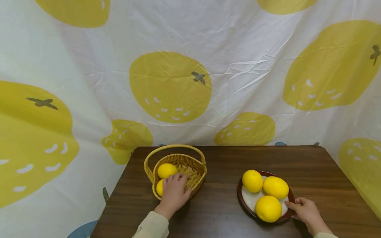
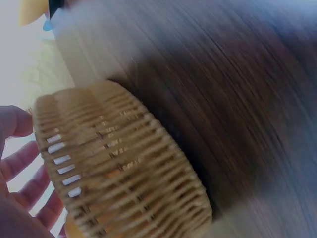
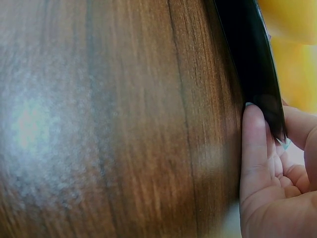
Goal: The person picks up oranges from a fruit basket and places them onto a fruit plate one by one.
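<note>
two yellow lemons, a back lemon (image 1: 167, 171) and a front lemon (image 1: 159, 187), are held along the left side of a woven basket (image 1: 194, 167), which is set upright on the left of a dark wooden table (image 1: 220, 165), its handle (image 1: 178, 146) arched above it. the front lemon is partly covered by the left hand (image 1: 175, 190), which is reached over the near rim of the basket from a cream sleeve (image 1: 153, 224). its fingers are spread and gently bent, with the thumb apart; nothing is seen to be gripped, though whether the front lemon is touched cannot be told

three more lemons are carried by a plate (image 1: 250, 198) with a pale middle and a red-brown rim, well apart from the basket on the right: a far left lemon (image 1: 252, 181), a far right lemon (image 1: 275, 187) and a near lemon (image 1: 269, 209). the plate's right edge is pinched by the right hand (image 1: 308, 211), with the thumb over the rim and fingers beneath it, as is also shown in the right wrist view

as far as can be judged, the handling is partway through: of five lemons in sight, two are lodged in the basket and three are left on the plate. whether any other is hidden by the left hand cannot be told. behind the table, a pale cloth (image 1: 232, 39) is printed with large yellow fruit
</note>
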`<state>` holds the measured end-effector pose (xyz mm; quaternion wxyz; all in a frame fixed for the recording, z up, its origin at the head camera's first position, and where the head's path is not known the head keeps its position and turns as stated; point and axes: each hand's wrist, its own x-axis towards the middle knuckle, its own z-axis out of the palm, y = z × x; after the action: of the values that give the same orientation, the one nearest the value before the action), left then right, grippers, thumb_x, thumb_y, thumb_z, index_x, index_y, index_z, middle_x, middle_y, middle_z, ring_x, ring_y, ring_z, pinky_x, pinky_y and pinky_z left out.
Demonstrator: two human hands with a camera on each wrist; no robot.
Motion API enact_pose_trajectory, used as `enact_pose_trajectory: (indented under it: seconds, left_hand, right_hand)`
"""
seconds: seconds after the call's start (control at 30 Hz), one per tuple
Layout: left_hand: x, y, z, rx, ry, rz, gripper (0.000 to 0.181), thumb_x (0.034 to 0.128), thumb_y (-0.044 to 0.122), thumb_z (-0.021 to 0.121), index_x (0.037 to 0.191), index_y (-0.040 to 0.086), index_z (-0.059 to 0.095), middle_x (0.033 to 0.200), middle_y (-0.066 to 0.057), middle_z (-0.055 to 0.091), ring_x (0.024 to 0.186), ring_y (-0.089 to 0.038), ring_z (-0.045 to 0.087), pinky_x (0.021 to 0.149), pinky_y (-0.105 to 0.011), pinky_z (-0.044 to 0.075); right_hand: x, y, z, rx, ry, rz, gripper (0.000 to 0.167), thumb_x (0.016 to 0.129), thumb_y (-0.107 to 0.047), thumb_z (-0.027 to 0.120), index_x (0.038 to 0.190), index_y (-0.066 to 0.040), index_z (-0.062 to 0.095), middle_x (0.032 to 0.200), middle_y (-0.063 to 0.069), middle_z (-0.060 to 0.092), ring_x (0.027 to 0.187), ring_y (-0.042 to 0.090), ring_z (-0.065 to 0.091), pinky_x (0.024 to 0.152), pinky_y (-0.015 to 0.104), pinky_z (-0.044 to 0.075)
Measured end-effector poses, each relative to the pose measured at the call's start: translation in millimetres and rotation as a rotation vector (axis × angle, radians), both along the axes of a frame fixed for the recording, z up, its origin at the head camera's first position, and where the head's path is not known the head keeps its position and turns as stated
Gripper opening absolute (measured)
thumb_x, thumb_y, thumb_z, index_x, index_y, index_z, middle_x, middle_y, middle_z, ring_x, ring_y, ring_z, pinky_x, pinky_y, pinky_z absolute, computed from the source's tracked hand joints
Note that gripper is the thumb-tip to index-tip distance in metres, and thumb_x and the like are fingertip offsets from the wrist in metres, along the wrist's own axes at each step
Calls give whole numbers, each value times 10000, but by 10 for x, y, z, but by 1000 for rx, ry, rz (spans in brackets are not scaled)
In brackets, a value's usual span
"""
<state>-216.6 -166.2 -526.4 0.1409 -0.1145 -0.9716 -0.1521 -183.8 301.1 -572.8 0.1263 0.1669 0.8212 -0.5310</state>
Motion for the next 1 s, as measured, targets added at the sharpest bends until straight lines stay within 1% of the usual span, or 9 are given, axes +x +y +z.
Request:
enact_pose_trajectory:
  seconds: [0.07, 0.1, 0.2, 0.23, 0.3, 0.53, 0.73, 0.9, 1.0]
  left_hand:
    - [-3, -39, -10, -7, 9, 7, 245, 931, 324, 695, 1160, 239, 685, 1197, -27, 636, 1127, -308, 542, 902, -515, 363]
    - [-4, -56, -14, -10, 17, 10, 239, 928, 319, 695, 1153, 238, 685, 1188, -26, 636, 1117, -305, 541, 899, -515, 363]
    - [6, -101, -11, -19, 34, 18, 242, 925, 307, 691, 1154, 231, 688, 1175, -35, 638, 1102, -311, 543, 917, -528, 365]
    - [6, -113, -10, -20, 39, 19, 240, 923, 302, 690, 1151, 227, 689, 1174, -39, 639, 1102, -314, 543, 919, -532, 364]
    - [9, -136, -2, -22, 38, 22, 237, 929, 298, 683, 1153, 222, 689, 1184, -46, 639, 1109, -320, 543, 932, -539, 362]
    - [1, -213, 4, -36, 10, 48, 236, 937, 305, 675, 1160, 228, 691, 1199, -55, 638, 1124, -327, 541, 949, -550, 357]
    - [-2, -290, -21, 3, -36, 70, 262, 925, 290, 688, 1176, 213, 697, 1222, -81, 620, 1158, -334, 519, 973, -585, 334]
    - [7, -355, -47, 3, -55, 96, 277, 916, 298, 696, 1178, 209, 695, 1248, -97, 606, 1198, -344, 506, 979, -595, 327]
    - [15, -391, -57, 1, -61, 108, 282, 914, 295, 696, 1180, 201, 695, 1258, -102, 599, 1217, -355, 498, 983, -593, 331]
  right_hand:
    - [2, -3, -5, 0, 1, 2, 665, 951, -320, 699, 1267, 200, 432, 1211, 352, 488, 849, 148, 628, 732, 320, 607]
    - [2, -4, -6, 1, 0, -2, 646, 952, -315, 696, 1260, 193, 441, 1199, 339, 497, 847, 144, 625, 730, 315, 606]
    - [0, -3, 2, 1, 10, -7, 577, 948, -305, 704, 1193, 169, 484, 1064, 236, 570, 825, 141, 617, 717, 308, 604]
    - [-2, -2, 3, -1, 8, -12, 557, 945, -307, 707, 1180, 153, 497, 1032, 192, 585, 824, 138, 615, 715, 301, 603]
    - [-1, -3, 14, -8, 7, -11, 544, 943, -311, 711, 1158, 142, 502, 990, 149, 591, 822, 139, 612, 713, 300, 601]
    - [12, -17, 38, -21, 1, -5, 582, 956, -298, 696, 1210, 169, 459, 1037, 189, 579, 834, 136, 617, 720, 308, 601]
    - [15, -19, 44, -15, 1, 0, 611, 958, -300, 693, 1238, 184, 446, 1076, 231, 579, 832, 130, 623, 726, 312, 603]
    - [17, -21, 40, -20, 12, -5, 551, 956, -284, 694, 1184, 168, 480, 999, 165, 609, 815, 124, 622, 716, 304, 602]
    - [17, -23, 37, -21, 15, -6, 546, 956, -281, 693, 1180, 170, 482, 985, 157, 618, 810, 124, 624, 714, 302, 602]
